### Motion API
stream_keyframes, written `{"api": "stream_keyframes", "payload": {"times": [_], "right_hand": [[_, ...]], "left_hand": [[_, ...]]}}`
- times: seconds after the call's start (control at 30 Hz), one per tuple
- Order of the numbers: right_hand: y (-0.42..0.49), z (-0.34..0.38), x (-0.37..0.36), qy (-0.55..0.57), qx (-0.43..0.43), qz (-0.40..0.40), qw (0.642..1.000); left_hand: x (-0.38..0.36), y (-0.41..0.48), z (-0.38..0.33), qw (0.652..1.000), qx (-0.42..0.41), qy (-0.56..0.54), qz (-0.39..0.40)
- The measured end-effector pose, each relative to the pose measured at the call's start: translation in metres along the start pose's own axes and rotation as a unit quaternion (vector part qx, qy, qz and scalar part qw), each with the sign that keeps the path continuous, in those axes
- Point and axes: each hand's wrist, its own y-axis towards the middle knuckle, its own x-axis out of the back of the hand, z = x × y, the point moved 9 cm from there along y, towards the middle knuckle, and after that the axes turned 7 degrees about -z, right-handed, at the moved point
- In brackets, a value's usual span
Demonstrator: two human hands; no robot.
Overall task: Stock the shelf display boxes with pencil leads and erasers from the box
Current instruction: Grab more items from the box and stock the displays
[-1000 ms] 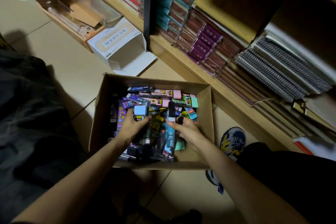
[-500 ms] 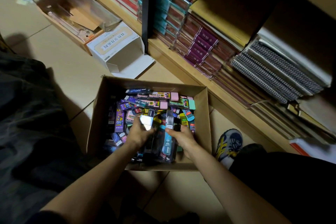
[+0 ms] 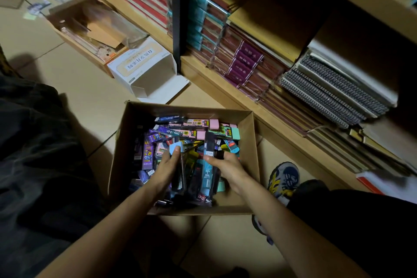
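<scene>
Tiled floor (image 3: 67, 88), shelf (image 3: 225, 89) w/ notebooks far right. Cardboard box (image 3: 126, 142) centre, full of lead packs (image 3: 147, 153) & erasers (image 3: 214, 123). Left hand (image 3: 165, 171) flat, fingers straight, pressing bunch of packs (image 3: 206, 174) from left. Right hand (image 3: 228, 166) curled, gripping it from right. Shoe (image 3: 284, 178) just right of box.

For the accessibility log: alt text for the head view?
The left hand and right hand hold a bundle of lead packs between them inside an open cardboard box of colourful packs and erasers on the floor. Shelves of notebooks stand beyond.
</scene>
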Motion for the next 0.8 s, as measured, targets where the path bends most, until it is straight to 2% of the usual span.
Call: {"api": "stream_keyframes", "payload": {"times": [0.1,0.27,0.43,0.53,0.63,0.8], "right_hand": [[-0.010,0.031,0.001,0.006,0.038,0.019,0.999],[-0.035,0.085,0.013,0.028,0.102,0.015,0.994],[-0.055,0.111,0.021,0.083,0.113,0.004,0.990],[-0.062,0.118,0.026,0.102,0.117,-0.012,0.988],[-0.067,0.124,0.033,0.084,0.131,-0.042,0.987],[-0.084,0.146,0.043,0.062,0.160,0.010,0.985]], "left_hand": [[-0.014,-0.003,-0.017,0.998,0.018,-0.049,0.040],[-0.038,-0.018,-0.063,0.993,-0.028,-0.074,0.082],[-0.075,-0.047,-0.099,0.976,-0.057,-0.104,0.185],[-0.089,-0.063,-0.113,0.964,-0.093,-0.069,0.239],[-0.087,-0.067,-0.122,0.968,-0.130,-0.013,0.212],[-0.090,-0.073,-0.137,0.955,-0.159,0.016,0.248]]}}
